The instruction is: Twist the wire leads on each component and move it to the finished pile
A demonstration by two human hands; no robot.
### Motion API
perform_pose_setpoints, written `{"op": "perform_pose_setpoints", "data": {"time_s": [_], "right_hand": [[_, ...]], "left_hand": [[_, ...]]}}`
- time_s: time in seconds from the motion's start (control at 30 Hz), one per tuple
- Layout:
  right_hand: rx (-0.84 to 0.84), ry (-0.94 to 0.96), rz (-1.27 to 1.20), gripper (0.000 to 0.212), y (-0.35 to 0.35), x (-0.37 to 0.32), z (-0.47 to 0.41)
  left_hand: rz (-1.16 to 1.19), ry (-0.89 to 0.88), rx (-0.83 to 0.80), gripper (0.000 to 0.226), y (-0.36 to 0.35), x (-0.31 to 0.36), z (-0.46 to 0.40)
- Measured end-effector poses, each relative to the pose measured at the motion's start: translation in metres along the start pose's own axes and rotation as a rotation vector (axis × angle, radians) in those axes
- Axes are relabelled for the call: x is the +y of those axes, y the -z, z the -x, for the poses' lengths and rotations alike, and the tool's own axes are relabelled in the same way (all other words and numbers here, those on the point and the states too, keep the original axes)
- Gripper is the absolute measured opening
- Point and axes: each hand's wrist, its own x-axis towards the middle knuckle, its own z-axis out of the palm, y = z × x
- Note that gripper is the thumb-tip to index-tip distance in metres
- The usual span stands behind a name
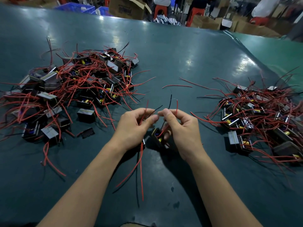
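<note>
Component in hand: black block w/ yellow part (157,136), held just above bench near its near-centre, between the two wrists; partly hidden by right palm.
Left hand (133,126): fingers curled, thumb and forefinger pinching red + black leads (148,117); a second component (143,144) seems tucked under the heel of this hand, its long red leads (139,167) trailing toward near edge of bench.
Right hand (179,126): thumb and forefinger pinching a red lead (176,107) and a black lead (170,100); lower fingers curl round the block.
Key relation: leads rise from block up and away from body, long axis roughly upright, tips toward far edge; both pinch points sit above the block, fingertips of the two hands near each other, not touching.
Nearer hand: right, it carries the block; left only has wire.
Step, as judged: mid-twist, leads not yet wound together, free ends apart.
Piles: big heap (68,89) toward left edge, smaller heap (262,115) toward right edge; can't tell which is the finished one.
Stray lead: single red wire (177,86) loose on bench (180,51), beyond the hands.
Risk: thin leads may slip the pinch; trailing wires may snag.
</note>
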Motion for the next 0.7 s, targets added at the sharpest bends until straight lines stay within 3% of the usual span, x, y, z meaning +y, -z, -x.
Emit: {"op": "perform_pose_setpoints", "data": {"time_s": [0.07,0.13,0.4,0.5,0.7], "right_hand": [[-0.004,0.014,-0.042,0.010,0.000,0.000,0.000],[-0.009,0.018,-0.072,0.019,0.000,0.001,0.000],[-0.050,-0.066,-0.083,0.015,-0.009,0.005,0.000],[-0.080,-0.067,-0.079,0.017,-0.014,0.007,0.002],[0.002,-0.056,-0.078,0.016,-0.016,0.011,-0.001]], "left_hand": [[0.028,-0.032,0.013,0.007,-0.002,0.001,0.000],[0.110,-0.047,0.036,0.010,-0.002,0.003,0.001],[0.341,-0.020,0.163,0.012,-0.004,0.009,0.004],[0.406,-0.019,0.134,0.021,-0.003,0.008,0.005],[0.482,0.000,0.149,0.016,0.000,0.006,0.003]]}}
